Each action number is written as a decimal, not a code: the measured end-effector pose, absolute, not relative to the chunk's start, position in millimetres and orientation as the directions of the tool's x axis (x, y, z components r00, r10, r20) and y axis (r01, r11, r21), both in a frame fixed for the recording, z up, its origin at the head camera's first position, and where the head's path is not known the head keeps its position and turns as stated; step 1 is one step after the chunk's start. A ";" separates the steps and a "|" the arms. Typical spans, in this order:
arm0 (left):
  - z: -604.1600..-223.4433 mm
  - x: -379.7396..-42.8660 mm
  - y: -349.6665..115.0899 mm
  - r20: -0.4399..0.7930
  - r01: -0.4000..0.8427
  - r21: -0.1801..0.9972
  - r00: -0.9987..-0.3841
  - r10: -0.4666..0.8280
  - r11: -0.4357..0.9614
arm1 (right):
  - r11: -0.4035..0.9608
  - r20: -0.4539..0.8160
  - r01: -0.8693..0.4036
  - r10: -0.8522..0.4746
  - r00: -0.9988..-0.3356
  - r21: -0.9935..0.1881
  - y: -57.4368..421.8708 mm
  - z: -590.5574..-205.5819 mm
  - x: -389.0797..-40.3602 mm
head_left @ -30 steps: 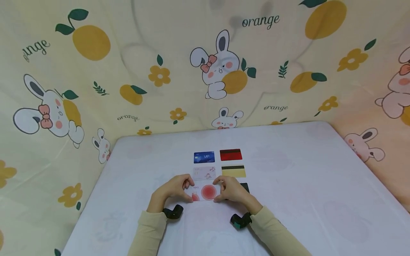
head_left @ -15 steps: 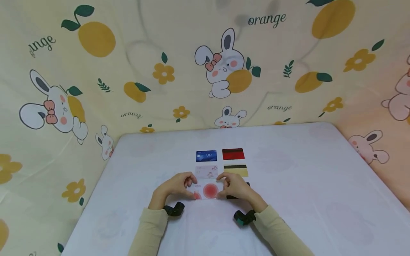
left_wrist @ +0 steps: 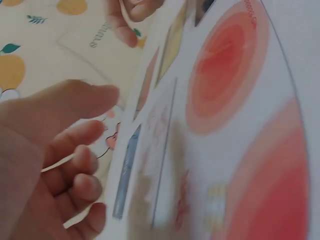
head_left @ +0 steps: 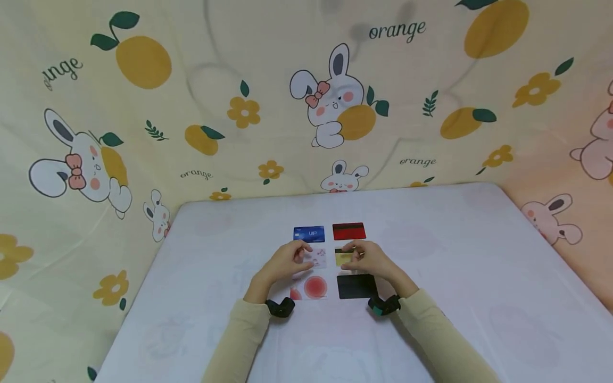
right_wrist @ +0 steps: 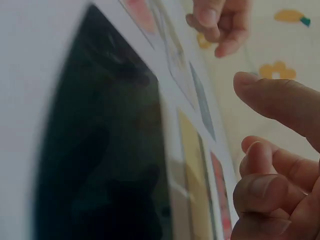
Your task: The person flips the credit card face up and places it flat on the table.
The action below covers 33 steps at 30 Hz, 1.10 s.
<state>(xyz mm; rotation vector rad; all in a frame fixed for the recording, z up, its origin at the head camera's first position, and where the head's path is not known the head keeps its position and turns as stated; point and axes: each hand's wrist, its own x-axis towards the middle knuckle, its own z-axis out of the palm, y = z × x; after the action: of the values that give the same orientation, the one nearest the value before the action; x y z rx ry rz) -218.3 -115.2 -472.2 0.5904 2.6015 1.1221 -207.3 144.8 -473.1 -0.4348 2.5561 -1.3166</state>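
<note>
Left hand point(head_left: 282, 262) and right hand point(head_left: 377, 261): grip empty; white, red-circled rectangular plastic card point(head_left: 310, 288) seems light, stiff; pinch short edges.

Table point(head_left: 455, 260), white, far corners rounded; flat on it, two columns of three, set apart; left column, far to near: blue card point(head_left: 308, 234), lettered VIP; pale card point(head_left: 319, 257), pink-printed, partly hidden; white card point(head_left: 315, 287), red circles; right column, likewise: red card point(head_left: 349, 231), dark stripe; gold card point(head_left: 342, 258), dark stripe, partly hidden; black card point(head_left: 357, 286).
</note>
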 end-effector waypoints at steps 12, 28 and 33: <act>-477.8 -250.1 -78.9 -0.019 0.290 0.695 -0.907 0.420 0.658 | 0.544 -0.165 -0.007 -0.267 -0.949 -0.839 189.2 -463.6 -241.1; -479.3 -275.6 -49.2 -0.121 0.198 0.630 -0.930 0.346 0.751 | 0.525 -0.223 0.071 -0.231 -0.947 -0.848 209.7 -484.0 -281.3; -482.7 -283.1 -47.4 -0.083 0.217 0.619 -0.937 0.338 0.755 | 0.560 -0.251 0.087 -0.224 -0.942 -0.824 204.4 -485.0 -287.4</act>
<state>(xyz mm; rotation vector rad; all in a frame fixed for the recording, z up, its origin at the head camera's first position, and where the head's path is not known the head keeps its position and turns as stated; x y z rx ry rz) -283.1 -47.4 -482.7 0.4417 2.7623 0.9387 -287.4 204.4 -485.0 -0.1127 2.4699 -1.3304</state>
